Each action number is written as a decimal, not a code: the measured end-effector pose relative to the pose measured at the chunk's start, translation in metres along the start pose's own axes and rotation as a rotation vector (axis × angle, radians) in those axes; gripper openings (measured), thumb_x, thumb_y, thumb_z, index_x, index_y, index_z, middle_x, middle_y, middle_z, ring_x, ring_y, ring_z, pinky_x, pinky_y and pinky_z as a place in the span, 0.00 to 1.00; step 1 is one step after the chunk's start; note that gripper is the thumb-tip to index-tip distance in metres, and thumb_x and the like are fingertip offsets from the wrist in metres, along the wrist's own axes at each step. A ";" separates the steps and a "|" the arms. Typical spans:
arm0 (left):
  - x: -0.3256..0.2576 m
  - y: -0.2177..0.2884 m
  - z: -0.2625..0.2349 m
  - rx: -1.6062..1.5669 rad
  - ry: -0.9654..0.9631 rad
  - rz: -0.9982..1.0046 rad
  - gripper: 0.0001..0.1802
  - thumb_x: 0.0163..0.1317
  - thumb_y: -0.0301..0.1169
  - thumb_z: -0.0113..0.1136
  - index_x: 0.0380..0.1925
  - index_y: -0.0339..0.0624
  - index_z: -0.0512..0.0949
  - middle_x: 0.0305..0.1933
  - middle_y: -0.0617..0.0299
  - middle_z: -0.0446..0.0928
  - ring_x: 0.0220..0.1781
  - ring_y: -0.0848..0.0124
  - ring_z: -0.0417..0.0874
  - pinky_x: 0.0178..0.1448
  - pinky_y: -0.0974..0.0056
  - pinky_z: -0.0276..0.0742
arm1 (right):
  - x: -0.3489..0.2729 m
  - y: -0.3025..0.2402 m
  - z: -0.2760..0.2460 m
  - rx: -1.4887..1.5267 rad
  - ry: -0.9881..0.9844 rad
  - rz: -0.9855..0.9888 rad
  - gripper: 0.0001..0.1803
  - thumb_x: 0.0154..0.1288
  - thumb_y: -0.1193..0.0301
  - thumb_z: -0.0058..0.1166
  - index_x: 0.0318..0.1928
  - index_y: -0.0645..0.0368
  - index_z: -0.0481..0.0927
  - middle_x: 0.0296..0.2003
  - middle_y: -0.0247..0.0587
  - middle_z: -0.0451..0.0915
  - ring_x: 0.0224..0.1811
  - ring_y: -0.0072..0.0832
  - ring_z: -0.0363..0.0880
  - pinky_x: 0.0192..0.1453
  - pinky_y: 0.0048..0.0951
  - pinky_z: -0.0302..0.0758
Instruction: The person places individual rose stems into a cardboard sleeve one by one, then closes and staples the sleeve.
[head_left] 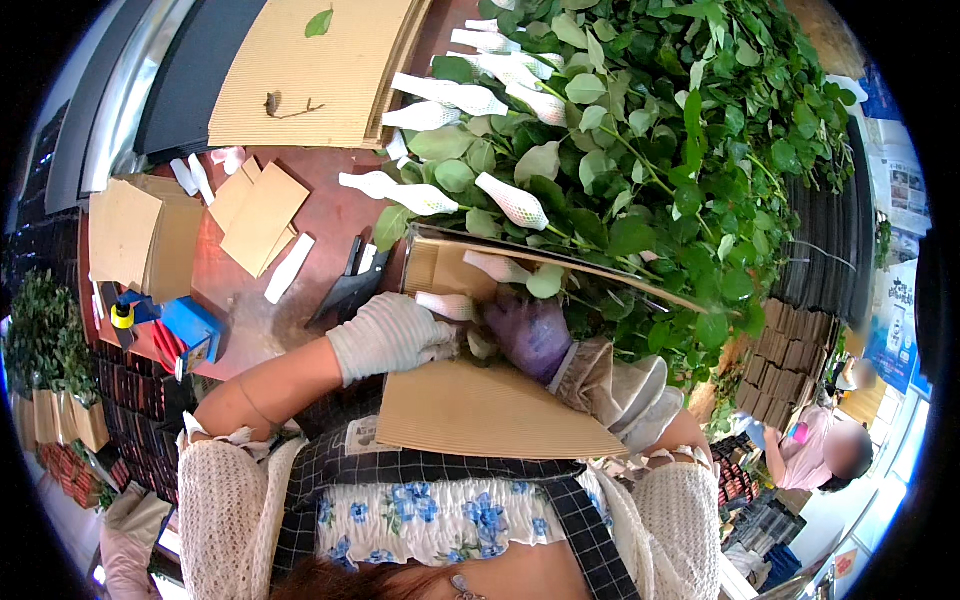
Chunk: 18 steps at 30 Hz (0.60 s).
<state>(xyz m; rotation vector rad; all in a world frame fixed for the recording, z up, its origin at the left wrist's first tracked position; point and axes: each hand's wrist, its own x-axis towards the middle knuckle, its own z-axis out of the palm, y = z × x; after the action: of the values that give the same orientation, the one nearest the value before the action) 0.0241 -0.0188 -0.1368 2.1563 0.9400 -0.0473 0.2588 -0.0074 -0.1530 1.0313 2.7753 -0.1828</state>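
Observation:
A folded sheet of corrugated cardboard lies open right in front of me, its far flap standing up. Inside the fold are flower heads in white foam-mesh sleeves, one sleeved flower lying against my left hand. That hand wears a pale knit glove; its fingers are curled down, and what is in them is hidden. My right hand, in a purple glove, reaches into the fold beside another sleeved flower. Its fingertips are bent out of sight among leaves.
Leafy stems with sleeved heads pile up across the far right. Stacked corrugated sheets lie at the far left. On the reddish table are smaller cardboard pieces, a black stapler-like tool and a blue box. Another person is at right.

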 end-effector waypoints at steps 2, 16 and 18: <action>-0.008 -0.007 0.001 0.045 0.150 0.031 0.19 0.60 0.50 0.54 0.40 0.51 0.81 0.32 0.56 0.80 0.30 0.55 0.80 0.36 0.53 0.76 | -0.005 0.003 0.010 0.087 -0.007 -0.024 0.11 0.61 0.66 0.48 0.41 0.51 0.81 0.41 0.48 0.77 0.43 0.43 0.78 0.41 0.51 0.76; -0.086 -0.042 -0.042 -0.017 0.320 -0.442 0.14 0.53 0.41 0.64 0.30 0.41 0.80 0.30 0.52 0.76 0.36 0.53 0.77 0.42 0.50 0.72 | -0.002 0.006 0.006 0.211 0.149 -0.134 0.17 0.53 0.67 0.52 0.46 0.50 0.79 0.32 0.43 0.75 0.34 0.41 0.76 0.35 0.45 0.74; -0.081 -0.030 -0.050 0.038 0.590 -0.417 0.13 0.50 0.39 0.68 0.31 0.44 0.81 0.29 0.54 0.76 0.35 0.54 0.77 0.39 0.52 0.72 | -0.010 0.007 0.008 0.179 0.120 -0.165 0.23 0.50 0.68 0.55 0.51 0.49 0.79 0.30 0.40 0.77 0.33 0.39 0.77 0.36 0.42 0.74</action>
<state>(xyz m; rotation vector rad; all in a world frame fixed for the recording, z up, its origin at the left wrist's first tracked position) -0.0662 -0.0219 -0.0949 2.0007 1.7247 0.3890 0.2713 -0.0098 -0.1589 0.8758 2.9993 -0.4120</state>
